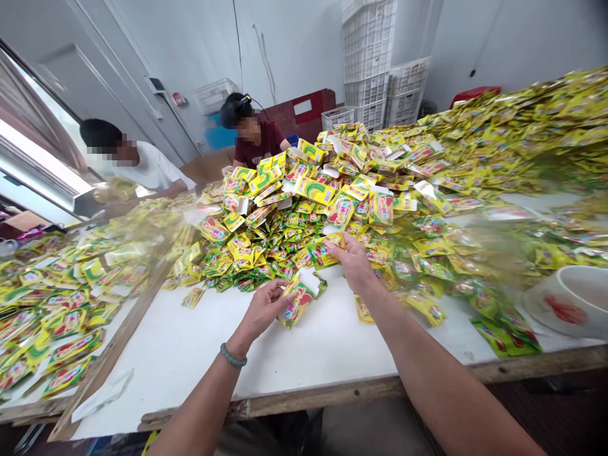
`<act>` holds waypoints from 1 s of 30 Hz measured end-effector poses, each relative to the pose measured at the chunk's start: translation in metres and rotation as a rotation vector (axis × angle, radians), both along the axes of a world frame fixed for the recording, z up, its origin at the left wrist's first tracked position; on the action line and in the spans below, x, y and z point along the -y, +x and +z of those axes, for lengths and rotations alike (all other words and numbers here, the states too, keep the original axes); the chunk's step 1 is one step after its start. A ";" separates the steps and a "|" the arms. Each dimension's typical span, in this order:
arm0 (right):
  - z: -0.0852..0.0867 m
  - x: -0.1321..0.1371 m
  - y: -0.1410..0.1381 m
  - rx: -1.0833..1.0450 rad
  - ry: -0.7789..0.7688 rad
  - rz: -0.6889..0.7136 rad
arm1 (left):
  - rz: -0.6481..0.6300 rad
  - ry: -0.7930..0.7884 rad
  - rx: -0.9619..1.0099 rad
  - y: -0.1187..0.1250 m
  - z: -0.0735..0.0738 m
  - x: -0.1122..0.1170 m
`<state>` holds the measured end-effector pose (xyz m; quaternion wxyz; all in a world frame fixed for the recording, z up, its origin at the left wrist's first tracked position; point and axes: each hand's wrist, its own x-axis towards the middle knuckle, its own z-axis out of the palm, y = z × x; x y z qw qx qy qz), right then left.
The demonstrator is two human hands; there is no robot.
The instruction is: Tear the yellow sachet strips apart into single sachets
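Forearms (441,361) nearest; my left grip (260,310) pinches carton (295,309), probably light, crushable; right grip (356,263) pinches packet (318,253), likely soft, slippery; I'd take side edges.

Cartons (316,190) are showing thin printed card, smooth with a soft sheen; their open flaps (308,280) are reading as matt white paperboard. Sachets (493,335) are looking like plastic film, glossy and crinkled, throwing back small highlights. Tabletop (204,358) is appearing smooth, faintly sheeny; its edge (370,387) is showing rough, worn wood, as is the divider (124,345). Tub (539,304) is presenting smooth, semi-gloss plastic. Crates (365,57) are displaying latticed plastic. Bracelet (232,356) is showing smooth beads, material uncertain. White shirt (154,172) is looking like matt cloth.
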<state>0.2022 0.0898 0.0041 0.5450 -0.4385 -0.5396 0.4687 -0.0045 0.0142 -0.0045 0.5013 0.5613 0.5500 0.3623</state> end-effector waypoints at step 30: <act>-0.007 0.030 -0.031 0.551 0.093 0.200 | 0.218 -0.023 0.306 0.003 -0.010 0.009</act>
